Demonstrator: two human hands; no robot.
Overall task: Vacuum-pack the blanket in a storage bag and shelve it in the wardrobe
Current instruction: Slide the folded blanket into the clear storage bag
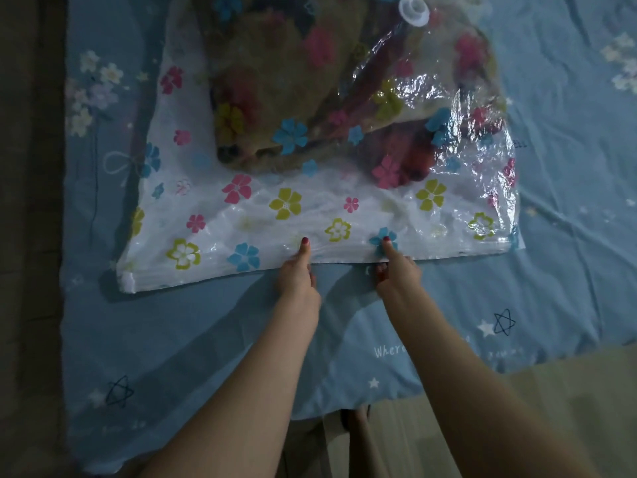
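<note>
Storage bag (324,208): flat on blue bedsheet (568,167), blanket (310,98) inside at far end | film thin, slippery, limp | left hand (298,270) and right hand (396,267) pinch near zip edge | grip there; valve (414,10) far right.

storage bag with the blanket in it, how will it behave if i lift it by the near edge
The storage bag is thin, crinkled plastic, so it will likely flop and sag. The blanket bulks at the far end, so weight probably drags there. The glossy film may slip in both hands.
</note>
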